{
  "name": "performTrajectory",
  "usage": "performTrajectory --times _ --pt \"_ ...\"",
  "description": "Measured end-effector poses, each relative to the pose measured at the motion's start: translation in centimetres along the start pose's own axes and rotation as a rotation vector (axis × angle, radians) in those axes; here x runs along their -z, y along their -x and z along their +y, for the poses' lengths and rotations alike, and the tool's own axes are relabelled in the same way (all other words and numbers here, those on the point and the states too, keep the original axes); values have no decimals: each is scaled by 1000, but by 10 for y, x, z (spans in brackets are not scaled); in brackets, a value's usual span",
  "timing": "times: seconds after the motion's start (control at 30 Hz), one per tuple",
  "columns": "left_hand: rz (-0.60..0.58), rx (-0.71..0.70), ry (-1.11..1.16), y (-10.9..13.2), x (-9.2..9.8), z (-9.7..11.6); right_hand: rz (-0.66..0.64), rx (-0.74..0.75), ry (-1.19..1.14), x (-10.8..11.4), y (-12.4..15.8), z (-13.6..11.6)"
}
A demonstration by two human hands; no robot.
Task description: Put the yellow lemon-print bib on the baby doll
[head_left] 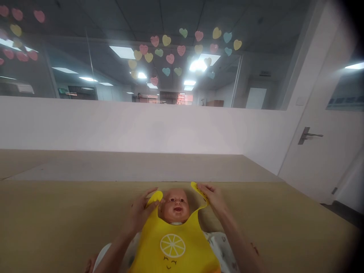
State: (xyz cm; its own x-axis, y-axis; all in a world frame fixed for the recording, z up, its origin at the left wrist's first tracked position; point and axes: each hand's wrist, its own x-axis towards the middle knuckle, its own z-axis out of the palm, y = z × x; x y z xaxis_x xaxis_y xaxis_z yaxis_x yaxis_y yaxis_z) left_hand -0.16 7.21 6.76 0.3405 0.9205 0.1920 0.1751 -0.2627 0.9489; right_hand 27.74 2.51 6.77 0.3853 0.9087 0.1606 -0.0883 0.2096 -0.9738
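A baby doll (176,207) lies face up on the table, in pale patterned clothing (223,248). Over its chest is spread a yellow bib (193,242) printed with a white lemon slice and a smiling face. My left hand (140,212) pinches one neck strap of the bib beside the doll's head. On the other side, my right hand (212,197) grips the second strap, raised near the head. The two strap ends are apart. The bib's lower part runs out of the picture at the bottom.
The wooden table (71,216) extends to both sides, with a greyish strip (142,167) along its far side. Behind it stands a white wall (127,125) under a window with heart-shaped notes (181,50). At the right is a white door with a metal handle (308,135).
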Motion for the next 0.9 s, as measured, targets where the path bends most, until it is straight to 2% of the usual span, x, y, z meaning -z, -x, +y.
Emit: performTrajectory --times 0.07,0.13,0.2,0.27,0.37,0.43,0.57,0.77,0.9 --pt "-119 -69 -36 8 -4 22 -76 86 -15 1 19 -18" --pt "-195 -152 -74 16 -11 40 -239 160 41 -2 40 -36" --pt "-251 -199 -100 23 -18 52 -432 215 106 -7 60 -51" --pt "-318 -185 -104 29 -23 59 -523 275 204 -14 75 -61" --pt "-349 -176 -157 35 -27 63 -493 360 391 -22 89 -69" --pt "-350 -220 -211 38 -27 65 -464 428 487 -24 94 -72" --pt "-420 -256 -204 43 -27 70 -459 530 537 -25 100 -76" --pt "-454 -212 -212 47 -30 65 -515 439 603 -24 105 -76" --pt "-365 -217 -238 51 -34 57 -472 428 677 -18 103 -75"
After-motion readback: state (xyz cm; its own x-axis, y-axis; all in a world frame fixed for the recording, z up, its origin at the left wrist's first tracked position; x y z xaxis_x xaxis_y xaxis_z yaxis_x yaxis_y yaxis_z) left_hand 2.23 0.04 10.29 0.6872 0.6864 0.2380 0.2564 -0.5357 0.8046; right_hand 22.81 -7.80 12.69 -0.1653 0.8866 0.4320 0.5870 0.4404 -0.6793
